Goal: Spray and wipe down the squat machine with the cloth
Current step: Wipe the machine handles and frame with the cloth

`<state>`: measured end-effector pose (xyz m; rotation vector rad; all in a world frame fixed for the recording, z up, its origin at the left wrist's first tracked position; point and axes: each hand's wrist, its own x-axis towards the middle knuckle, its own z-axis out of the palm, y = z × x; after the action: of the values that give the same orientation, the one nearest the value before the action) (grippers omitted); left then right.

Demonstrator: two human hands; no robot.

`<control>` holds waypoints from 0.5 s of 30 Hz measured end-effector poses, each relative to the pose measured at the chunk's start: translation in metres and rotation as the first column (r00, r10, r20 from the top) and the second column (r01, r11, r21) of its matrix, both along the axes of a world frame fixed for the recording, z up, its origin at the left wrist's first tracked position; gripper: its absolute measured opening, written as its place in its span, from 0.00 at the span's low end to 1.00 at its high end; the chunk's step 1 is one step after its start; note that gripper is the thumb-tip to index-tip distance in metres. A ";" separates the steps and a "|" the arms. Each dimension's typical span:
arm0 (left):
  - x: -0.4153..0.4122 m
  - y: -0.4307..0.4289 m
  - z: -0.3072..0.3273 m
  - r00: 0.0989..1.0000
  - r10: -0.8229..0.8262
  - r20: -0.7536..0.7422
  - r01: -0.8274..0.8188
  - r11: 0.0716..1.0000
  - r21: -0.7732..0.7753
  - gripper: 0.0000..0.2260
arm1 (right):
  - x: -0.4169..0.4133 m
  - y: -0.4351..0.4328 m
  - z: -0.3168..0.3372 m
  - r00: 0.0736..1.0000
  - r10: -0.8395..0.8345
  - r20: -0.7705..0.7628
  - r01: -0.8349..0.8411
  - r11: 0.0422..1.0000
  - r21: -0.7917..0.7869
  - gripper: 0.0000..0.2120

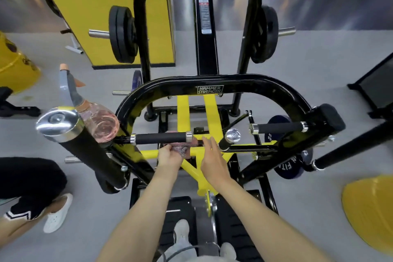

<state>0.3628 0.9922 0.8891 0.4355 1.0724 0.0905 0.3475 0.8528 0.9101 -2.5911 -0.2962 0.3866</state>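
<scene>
Grey gym floor (297, 66) lay open around the black-and-yellow steel squat machine (212, 89). Both forearms reached up from six o'clock to its yellow crossbar (153, 152), where the left hand (169, 156) gripped a bunched pink-and-grey cloth (180, 148) and the right hand (212, 159), just at three o'clock of it, was spread wide with fingers straight. At nine o'clock a clear spray bottle of pink liquid (104, 127) leaned against the frame.

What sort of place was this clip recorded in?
Most likely a gym: a black and yellow squat machine badged Hammer Strength, weight plates loaded on its pegs, and a bare grey floor.
</scene>
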 end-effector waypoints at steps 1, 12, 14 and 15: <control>0.005 -0.003 -0.005 0.999 -0.010 -0.030 0.011 1.000 0.006 0.16 | 0.000 -0.002 -0.001 1.000 -0.014 -0.008 0.014 1.000 0.012 0.33; 0.005 -0.053 -0.008 0.970 -0.235 -0.055 0.242 0.946 0.215 0.09 | -0.005 -0.010 -0.013 0.998 0.034 -0.054 -0.038 0.997 -0.065 0.36; -0.001 -0.056 -0.009 0.942 -0.327 -0.078 0.333 0.881 0.335 0.09 | -0.003 -0.011 -0.009 0.997 0.037 -0.065 -0.039 0.999 -0.038 0.35; -0.002 -0.054 -0.005 0.919 -0.370 -0.135 0.392 0.839 0.377 0.09 | -0.002 -0.011 -0.008 0.997 0.036 -0.066 -0.038 0.999 -0.025 0.34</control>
<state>0.3612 0.9386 0.8841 1.0222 1.0029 -0.0621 0.3455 0.8415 0.9021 -2.5959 -0.3180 0.4910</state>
